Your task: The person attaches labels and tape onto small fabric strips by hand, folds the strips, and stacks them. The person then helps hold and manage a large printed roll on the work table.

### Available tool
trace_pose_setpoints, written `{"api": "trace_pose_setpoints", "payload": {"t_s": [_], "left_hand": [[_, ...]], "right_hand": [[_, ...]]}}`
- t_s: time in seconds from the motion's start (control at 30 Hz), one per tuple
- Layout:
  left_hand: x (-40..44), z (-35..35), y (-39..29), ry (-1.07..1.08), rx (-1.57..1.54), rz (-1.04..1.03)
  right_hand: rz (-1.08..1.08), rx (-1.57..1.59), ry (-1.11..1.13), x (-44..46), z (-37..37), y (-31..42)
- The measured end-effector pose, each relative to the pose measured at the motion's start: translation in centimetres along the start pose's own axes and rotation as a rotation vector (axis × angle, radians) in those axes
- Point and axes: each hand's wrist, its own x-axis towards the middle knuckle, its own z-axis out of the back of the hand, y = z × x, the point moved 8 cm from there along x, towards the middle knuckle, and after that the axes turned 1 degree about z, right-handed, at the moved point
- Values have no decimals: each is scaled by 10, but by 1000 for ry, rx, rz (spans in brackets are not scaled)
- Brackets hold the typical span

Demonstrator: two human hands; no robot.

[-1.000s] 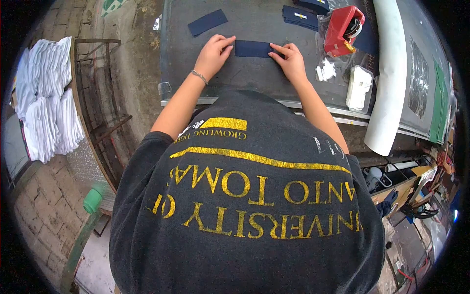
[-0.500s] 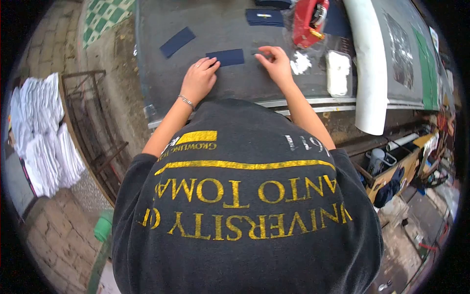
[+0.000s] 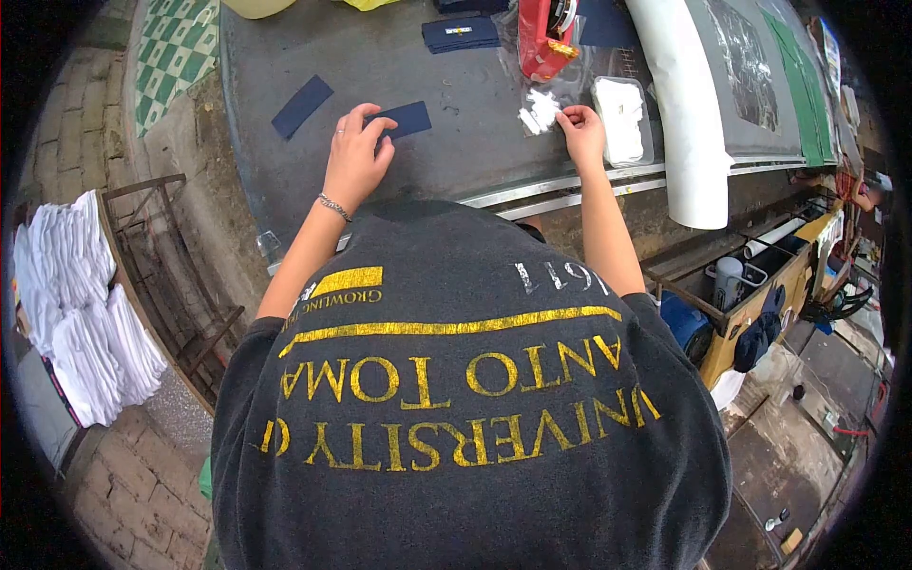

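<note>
My left hand (image 3: 359,157) has its fingers apart, with the tips at the left end of a flat navy blue fabric piece (image 3: 410,119) on the dark table. Another navy piece (image 3: 302,107) lies slantwise farther left. Thumb and forefinger of my right hand (image 3: 583,138) are pinched at the right edge of a loose pile of small white pieces (image 3: 539,111). They seem to grip one small white piece, mostly hidden by the fingertips. Just right of that hand is a clear plastic tub (image 3: 622,119) full of white material.
A red tape dispenser (image 3: 541,47) stands behind the white pile. Stacked navy pieces (image 3: 461,35) lie at the back. A long white roll (image 3: 689,123) crosses the table on the right and overhangs its metal front edge (image 3: 503,197). Folded white cloths (image 3: 85,313) are at far left.
My right hand has moved right, from beside the navy piece to the white pile. My left hand has lifted its fingers somewhat from the navy piece. The camera view has shifted slightly.
</note>
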Motion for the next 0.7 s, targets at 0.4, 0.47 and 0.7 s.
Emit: {"api": "trace_pose_setpoints", "payload": {"t_s": [0.4,0.47,0.7], "left_hand": [[-9,-9,6,66,-190,48],[-9,-8,2,63,-228,18],[-6,-26,-14,395,-907,583]], "right_hand": [[-67,304,60,-6,10,-3],[-125,232,87,-11,13,2],[706,-40,164,-86,-25,185]]}}
